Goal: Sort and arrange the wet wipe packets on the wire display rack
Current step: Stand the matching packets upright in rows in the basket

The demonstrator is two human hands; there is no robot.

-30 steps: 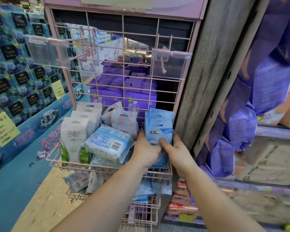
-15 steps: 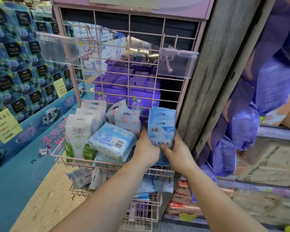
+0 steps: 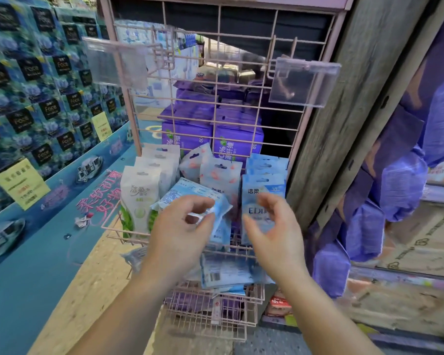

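A pink wire rack (image 3: pixel 241 116) carries a basket (image 3: pixel 113 226) of wet wipe packets. White-and-green packets (image 3: pixel 139 196) stand at its left, pink-patterned ones (image 3: pixel 221 175) in the middle, and blue ones (image 3: pixel 256 185) upright at the right. One blue packet (image 3: pixel 187 193) lies flat across the front, label side up. My left hand (image 3: pixel 177 234) hovers in front of that flat packet, fingers loosely curled, holding nothing that I can make out. My right hand (image 3: pixel 277 231) is in front of the upright blue packets, with its fingers relaxed and apart from them.
More blue packets (image 3: pixel 226 272) lie in a lower basket (image 3: pixel 215 311). Clear plastic label holders (image 3: pixel 303 83) jut from the grid on hooks. Purple boxes (image 3: pixel 236 139) sit behind it. A wooden post (image 3: pixel 344 98) and hanging purple packs (image 3: pixel 400 185) flank the right, a blue tissue display (image 3: pixel 36 98) the left.
Both hands have let go of the front upright blue packet and drawn back toward me. The left hand has shifted left, in front of the flat packet.
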